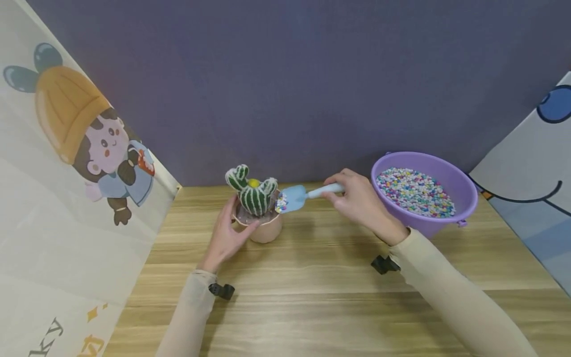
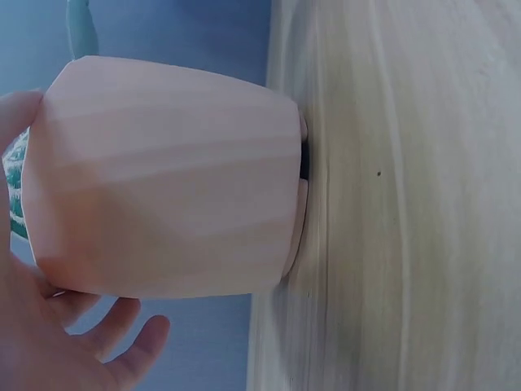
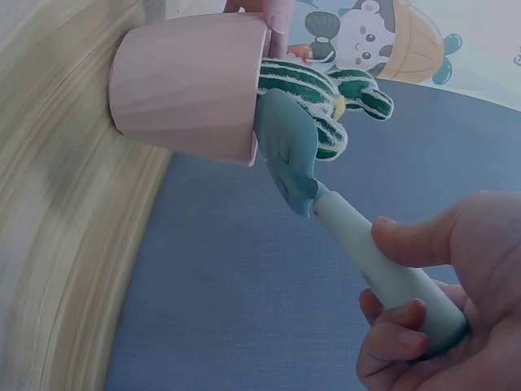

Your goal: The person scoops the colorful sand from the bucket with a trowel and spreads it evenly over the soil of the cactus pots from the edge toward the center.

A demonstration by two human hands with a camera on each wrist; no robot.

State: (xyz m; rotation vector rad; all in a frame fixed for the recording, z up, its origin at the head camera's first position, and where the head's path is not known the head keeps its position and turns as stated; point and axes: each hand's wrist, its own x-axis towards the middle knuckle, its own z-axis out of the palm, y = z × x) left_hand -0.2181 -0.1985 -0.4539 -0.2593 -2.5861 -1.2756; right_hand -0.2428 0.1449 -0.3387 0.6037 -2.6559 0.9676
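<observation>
A pink flower pot (image 1: 266,232) stands upright on the wooden table, with a green-and-white striped toy cactus (image 1: 255,201) in it. My left hand (image 1: 224,238) grips the pot near its rim, thumb at the front and fingers round the left side. From the right, my right hand (image 1: 357,201) holds a light blue trowel (image 1: 294,194) by its handle. Small coloured pebbles (image 1: 281,203) lie on the blade, whose tip is over the pot's right rim. In the right wrist view the trowel's blade (image 3: 289,147) is beside the cactus, tilted towards the pot's mouth.
A purple bucket (image 1: 450,173) holding many multicoloured pebbles (image 1: 415,193) stands at the right, close by my right forearm. Behind the table (image 1: 285,297) rises a dark blue-grey wall (image 1: 285,89). Printed panels flank the left and right sides.
</observation>
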